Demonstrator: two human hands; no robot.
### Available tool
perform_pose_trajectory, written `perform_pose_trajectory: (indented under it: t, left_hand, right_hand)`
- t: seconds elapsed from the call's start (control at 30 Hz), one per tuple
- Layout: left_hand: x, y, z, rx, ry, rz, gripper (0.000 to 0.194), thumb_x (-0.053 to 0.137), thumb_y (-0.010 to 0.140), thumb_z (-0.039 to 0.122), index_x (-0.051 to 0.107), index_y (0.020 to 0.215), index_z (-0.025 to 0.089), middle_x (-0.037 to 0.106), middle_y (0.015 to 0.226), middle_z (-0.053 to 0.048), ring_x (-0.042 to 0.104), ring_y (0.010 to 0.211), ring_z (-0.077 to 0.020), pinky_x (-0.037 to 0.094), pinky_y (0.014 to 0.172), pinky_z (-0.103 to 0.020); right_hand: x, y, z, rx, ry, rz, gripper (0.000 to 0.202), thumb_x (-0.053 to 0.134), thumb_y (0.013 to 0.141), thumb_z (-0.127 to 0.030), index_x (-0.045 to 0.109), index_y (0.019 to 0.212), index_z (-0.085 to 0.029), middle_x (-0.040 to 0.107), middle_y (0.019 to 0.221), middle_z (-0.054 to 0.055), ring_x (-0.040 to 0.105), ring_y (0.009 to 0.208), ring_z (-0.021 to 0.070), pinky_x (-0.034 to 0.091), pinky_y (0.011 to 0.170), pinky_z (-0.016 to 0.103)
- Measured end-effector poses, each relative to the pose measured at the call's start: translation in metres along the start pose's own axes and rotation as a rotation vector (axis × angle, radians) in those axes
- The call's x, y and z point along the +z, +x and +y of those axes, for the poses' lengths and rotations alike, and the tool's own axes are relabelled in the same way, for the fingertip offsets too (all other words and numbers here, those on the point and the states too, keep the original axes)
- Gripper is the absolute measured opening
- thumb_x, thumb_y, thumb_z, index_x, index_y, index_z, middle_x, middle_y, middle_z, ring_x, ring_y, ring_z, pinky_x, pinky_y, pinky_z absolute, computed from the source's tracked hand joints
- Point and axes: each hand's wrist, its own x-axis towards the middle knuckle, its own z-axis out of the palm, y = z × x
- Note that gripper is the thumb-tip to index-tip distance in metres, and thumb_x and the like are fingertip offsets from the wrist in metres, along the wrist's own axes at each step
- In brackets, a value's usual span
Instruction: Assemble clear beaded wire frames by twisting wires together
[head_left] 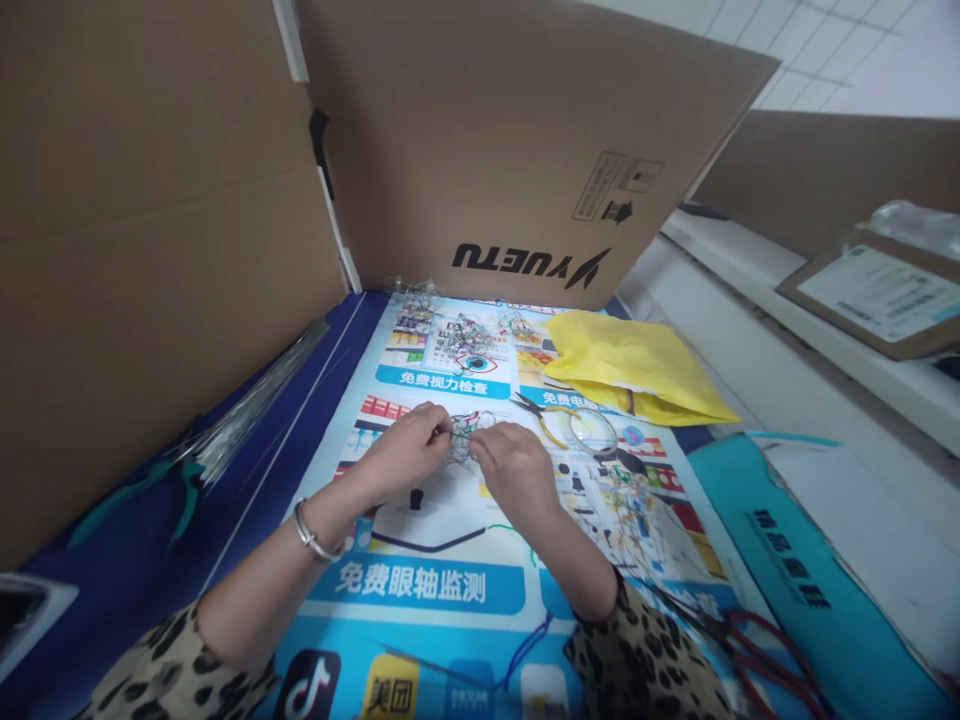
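Over the printed sheet (480, 548), my left hand (409, 445) and my right hand (517, 475) work close together, almost touching. Both are closed in a pinch on a short thin wire (460, 434) stretched between the fingertips. Its exact kind is too small to make out. Just behind and below the fingers lies a small tangle of thin wires and coloured threads (480, 420). A pair of pliers with yellow handles (553, 428) rests beyond my right hand, beside a clear roll of tape or line (594, 432).
A bundle of thin wires (259, 400) and teal-handled pliers (187, 490) lie at left. Tangled wire pieces (461, 340) sit at the back, others (630, 515) at right. Around are a yellow bag (637, 365), red-handled scissors (765, 650), a teal box (795, 560) and cardboard walls (480, 130).
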Motion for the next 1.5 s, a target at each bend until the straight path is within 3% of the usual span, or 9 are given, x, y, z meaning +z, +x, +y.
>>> perform_pose_trajectory:
  t: [0.17, 0.33, 0.43, 0.6, 0.73, 0.93, 1.17, 1.37, 1.5]
  left_hand:
    - [-0.007, 0.0, 0.003, -0.017, -0.021, -0.045, 0.007, 0.039, 0.071, 0.015, 0.044, 0.068, 0.019, 0.049, 0.071, 0.0, 0.045, 0.072, -0.0162, 0.033, 0.063, -0.028]
    - [-0.012, -0.001, 0.008, -0.074, -0.256, -0.061, 0.005, 0.041, 0.068, 0.015, 0.043, 0.065, 0.018, 0.045, 0.068, 0.002, 0.041, 0.066, -0.0131, 0.032, 0.059, -0.026]
    - [-0.013, -0.003, 0.009, -0.087, -0.475, -0.072, 0.003, 0.045, 0.069, 0.016, 0.047, 0.069, 0.017, 0.045, 0.069, 0.002, 0.041, 0.063, -0.0108, 0.033, 0.057, -0.023]
    - [-0.014, -0.007, 0.01, -0.104, -0.808, -0.164, 0.008, 0.051, 0.076, 0.023, 0.052, 0.078, 0.016, 0.049, 0.068, 0.002, 0.037, 0.051, -0.0061, 0.027, 0.048, -0.021]
    - [-0.012, -0.01, 0.01, -0.114, -0.942, -0.244, 0.02, 0.051, 0.082, 0.033, 0.056, 0.088, 0.015, 0.049, 0.056, 0.003, 0.035, 0.044, -0.0058, 0.023, 0.045, -0.021]
    - [-0.005, -0.008, 0.009, -0.155, -0.936, -0.191, 0.023, 0.054, 0.082, 0.038, 0.054, 0.083, 0.015, 0.048, 0.051, 0.004, 0.038, 0.046, -0.0064, 0.026, 0.047, -0.02]
    - [-0.003, -0.004, 0.009, -0.173, -0.882, -0.132, 0.02, 0.058, 0.079, 0.031, 0.06, 0.087, 0.013, 0.052, 0.058, 0.003, 0.043, 0.051, -0.0064, 0.029, 0.049, -0.019]
    - [-0.002, -0.004, 0.017, -0.181, -0.705, -0.057, 0.018, 0.058, 0.074, 0.028, 0.061, 0.084, 0.014, 0.055, 0.063, 0.002, 0.045, 0.053, -0.0076, 0.034, 0.051, -0.021]
    - [-0.001, -0.005, 0.021, -0.09, -0.457, -0.005, 0.01, 0.055, 0.073, 0.021, 0.062, 0.076, 0.015, 0.057, 0.066, 0.001, 0.049, 0.06, -0.0099, 0.037, 0.056, -0.022]
  right_hand:
    - [-0.005, 0.002, 0.006, -0.023, 0.011, -0.053, 0.019, 0.051, 0.088, -0.017, 0.07, 0.09, -0.017, 0.069, 0.078, 0.007, 0.062, 0.074, 0.0182, 0.048, 0.071, 0.029]
    - [-0.008, 0.004, 0.006, 0.0, 0.105, -0.082, 0.021, 0.049, 0.088, -0.016, 0.069, 0.091, -0.017, 0.071, 0.084, 0.007, 0.064, 0.079, 0.0191, 0.049, 0.074, 0.03]
    - [-0.013, 0.007, 0.002, 0.145, 0.288, -0.063, 0.021, 0.048, 0.085, -0.015, 0.066, 0.096, -0.02, 0.071, 0.089, 0.004, 0.065, 0.08, 0.0166, 0.049, 0.073, 0.027]
    - [-0.02, 0.01, -0.002, 0.407, 0.608, -0.094, 0.016, 0.052, 0.079, -0.02, 0.062, 0.091, -0.021, 0.065, 0.065, -0.004, 0.058, 0.055, 0.0117, 0.045, 0.053, 0.022]
    - [-0.019, 0.011, -0.004, 0.474, 0.761, -0.034, 0.012, 0.054, 0.076, -0.022, 0.061, 0.086, -0.02, 0.067, 0.07, -0.001, 0.062, 0.063, 0.0134, 0.048, 0.058, 0.024]
    - [-0.015, 0.01, -0.007, 0.533, 0.842, 0.062, 0.013, 0.062, 0.072, -0.024, 0.062, 0.083, -0.019, 0.066, 0.075, 0.001, 0.061, 0.066, 0.0138, 0.049, 0.063, 0.026]
    - [-0.011, 0.007, -0.006, 0.567, 1.061, 0.001, 0.014, 0.062, 0.074, -0.027, 0.061, 0.085, -0.018, 0.062, 0.07, 0.0, 0.057, 0.062, 0.0116, 0.047, 0.057, 0.024]
    - [-0.016, 0.009, -0.014, 0.499, 0.769, 0.153, 0.01, 0.061, 0.071, -0.022, 0.063, 0.08, -0.019, 0.065, 0.07, 0.0, 0.059, 0.062, 0.0127, 0.049, 0.062, 0.026]
    - [-0.02, 0.008, -0.021, 0.427, 0.64, 0.203, 0.01, 0.061, 0.071, -0.018, 0.062, 0.081, -0.019, 0.064, 0.067, -0.001, 0.058, 0.059, 0.0125, 0.049, 0.059, 0.024]
